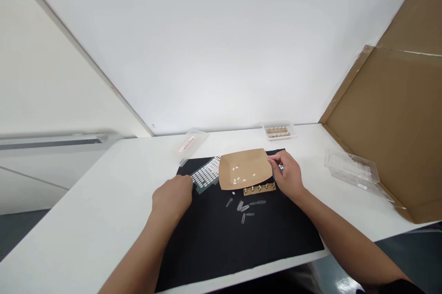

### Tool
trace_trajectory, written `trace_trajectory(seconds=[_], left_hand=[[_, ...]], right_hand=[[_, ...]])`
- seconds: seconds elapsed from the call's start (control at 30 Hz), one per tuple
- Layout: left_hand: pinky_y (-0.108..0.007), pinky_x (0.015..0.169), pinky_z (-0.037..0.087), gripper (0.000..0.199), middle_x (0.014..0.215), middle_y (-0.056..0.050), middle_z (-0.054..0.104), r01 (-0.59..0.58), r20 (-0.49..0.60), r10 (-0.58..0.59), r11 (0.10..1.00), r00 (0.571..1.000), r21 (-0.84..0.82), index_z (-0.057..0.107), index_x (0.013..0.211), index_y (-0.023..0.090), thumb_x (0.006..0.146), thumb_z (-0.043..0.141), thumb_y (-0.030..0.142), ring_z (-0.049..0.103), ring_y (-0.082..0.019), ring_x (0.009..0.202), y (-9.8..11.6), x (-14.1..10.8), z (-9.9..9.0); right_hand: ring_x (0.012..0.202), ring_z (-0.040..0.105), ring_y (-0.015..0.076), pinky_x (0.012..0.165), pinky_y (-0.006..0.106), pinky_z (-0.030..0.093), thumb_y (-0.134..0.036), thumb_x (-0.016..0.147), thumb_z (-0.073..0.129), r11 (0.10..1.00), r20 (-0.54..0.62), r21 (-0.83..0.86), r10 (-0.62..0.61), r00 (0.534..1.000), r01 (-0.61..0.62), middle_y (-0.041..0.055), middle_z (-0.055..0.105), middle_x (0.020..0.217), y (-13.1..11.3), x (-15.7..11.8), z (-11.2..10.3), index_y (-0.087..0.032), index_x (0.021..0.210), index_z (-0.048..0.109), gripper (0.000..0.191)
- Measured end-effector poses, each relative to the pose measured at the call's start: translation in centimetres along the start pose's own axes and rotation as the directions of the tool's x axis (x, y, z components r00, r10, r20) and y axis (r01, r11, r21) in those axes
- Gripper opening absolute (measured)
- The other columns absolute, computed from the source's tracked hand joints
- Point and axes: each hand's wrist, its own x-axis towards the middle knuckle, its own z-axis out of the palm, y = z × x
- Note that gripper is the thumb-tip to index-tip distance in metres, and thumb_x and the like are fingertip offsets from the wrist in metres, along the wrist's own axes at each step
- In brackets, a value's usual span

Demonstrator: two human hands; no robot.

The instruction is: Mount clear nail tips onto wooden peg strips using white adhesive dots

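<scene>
My right hand (287,175) pinches the right edge of a shallow brown paper tray (247,162), which has several small white pieces in it. The fingers of my left hand (174,194) are curled at the lower left end of a green sheet with rows of white ovals (206,175); the fingertips are hidden. The tray's left side overlaps the sheet. Below the tray lies a wooden strip with metal studs (259,189). Several clear nail tips (245,208) are scattered in front of it on the black mat (241,248). One white piece (233,193) rests just under the tray.
A clear lid (190,145) lies at the back left. An open plastic box (279,130) with studded strips stands near the wall. On the right, a clear case (352,167) of nail tips sits beside a cardboard panel (390,123).
</scene>
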Motion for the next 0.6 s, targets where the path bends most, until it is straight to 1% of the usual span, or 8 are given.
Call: trace_trajectory(seconds=[0.17, 0.3, 0.37, 0.4, 0.43, 0.47, 0.53, 0.6], left_hand=[[-0.044, 0.074, 0.061, 0.023, 0.100, -0.025, 0.080, 0.029, -0.031, -0.026, 0.994, 0.999, 0.108, 0.078, 0.091, 0.015, 0.080, 0.058, 0.014, 0.079, -0.040, 0.093, 0.9, -0.8, -1.3], [-0.043, 0.072, 0.061, 0.024, 0.092, -0.023, 0.080, 0.022, -0.071, -0.010, 0.985, 0.997, 0.169, 0.076, 0.089, 0.015, 0.085, 0.053, 0.009, 0.080, -0.039, 0.089, 0.9, -1.3, -3.5], [-0.047, 0.075, 0.061, 0.026, 0.099, -0.024, 0.079, -0.025, -0.137, 0.052, 0.980, 0.989, 0.196, 0.073, 0.097, 0.014, 0.094, 0.047, 0.012, 0.079, -0.040, 0.091, 1.1, -1.1, -4.6], [-0.048, 0.078, 0.061, 0.026, 0.098, -0.023, 0.079, -0.108, -0.239, 0.162, 0.969, 0.957, 0.223, 0.071, 0.101, 0.013, 0.097, 0.046, 0.014, 0.080, -0.038, 0.085, 1.4, -0.8, -5.0], [-0.049, 0.085, 0.061, 0.024, 0.093, -0.020, 0.079, -0.209, -0.330, 0.284, 0.947, 0.901, 0.244, 0.070, 0.102, 0.013, 0.098, 0.046, 0.014, 0.080, -0.035, 0.081, 1.7, -0.4, -5.1], [-0.050, 0.095, 0.059, 0.024, 0.089, -0.016, 0.080, -0.329, -0.407, 0.418, 0.905, 0.812, 0.272, 0.068, 0.104, 0.014, 0.101, 0.044, 0.013, 0.079, -0.031, 0.082, 2.1, 0.0, -5.0], [-0.050, 0.111, 0.052, 0.024, 0.091, -0.010, 0.081, -0.531, -0.545, 0.607, 0.787, 0.578, 0.315, 0.066, 0.107, 0.016, 0.106, 0.041, 0.014, 0.079, -0.025, 0.082, 2.9, 0.9, -4.1], [-0.046, 0.109, 0.054, 0.019, 0.092, -0.008, 0.081, -0.603, -0.697, 0.595, 0.744, 0.400, 0.289, 0.064, 0.108, 0.017, 0.109, 0.045, 0.019, 0.078, -0.022, 0.080, 3.7, 1.6, -2.3]], right_hand=[[0.085, 0.065, 0.0204, 0.075, 0.035, 0.050, -0.033, 0.110, 0.054, 1.000, -0.005, 0.003, -0.010, 1.000, 0.010, 0.0030, 0.070, 0.093, 0.1, 0.0, 0.0, -0.025, 0.098, 0.065, 0.018], [0.084, 0.065, 0.0199, 0.073, 0.034, 0.050, -0.032, 0.110, 0.054, 1.000, 0.000, 0.007, -0.020, 1.000, 0.020, 0.0028, 0.070, 0.094, 0.1, -0.1, 0.1, -0.025, 0.098, 0.064, 0.017], [0.085, 0.065, 0.0202, 0.073, 0.034, 0.050, -0.032, 0.110, 0.054, 1.000, 0.001, 0.009, -0.024, 1.000, 0.024, 0.0030, 0.070, 0.093, 0.1, -0.1, 0.1, -0.025, 0.097, 0.064, 0.018], [0.086, 0.066, 0.0204, 0.074, 0.034, 0.050, -0.033, 0.110, 0.054, 1.000, 0.000, 0.009, -0.025, 1.000, 0.025, 0.0032, 0.070, 0.093, 0.1, -0.1, 0.2, -0.025, 0.097, 0.063, 0.018], [0.086, 0.066, 0.0207, 0.074, 0.034, 0.051, -0.033, 0.110, 0.054, 1.000, -0.003, 0.009, -0.026, 1.000, 0.026, 0.0034, 0.070, 0.093, 0.1, -0.2, 0.2, -0.025, 0.096, 0.063, 0.018], [0.087, 0.067, 0.0208, 0.075, 0.035, 0.051, -0.033, 0.110, 0.054, 1.000, -0.006, 0.008, -0.027, 1.000, 0.027, 0.0036, 0.070, 0.094, 0.2, -0.2, 0.2, -0.025, 0.097, 0.063, 0.018], [0.087, 0.067, 0.0210, 0.076, 0.035, 0.052, -0.032, 0.110, 0.054, 1.000, -0.009, 0.004, -0.027, 1.000, 0.027, 0.0038, 0.071, 0.095, 0.2, -0.2, 0.3, -0.025, 0.098, 0.064, 0.017], [0.088, 0.068, 0.0208, 0.076, 0.035, 0.053, -0.032, 0.110, 0.054, 1.000, -0.006, -0.001, -0.029, 1.000, 0.029, 0.0037, 0.071, 0.095, 0.4, -0.2, 0.4, -0.025, 0.099, 0.064, 0.017]])
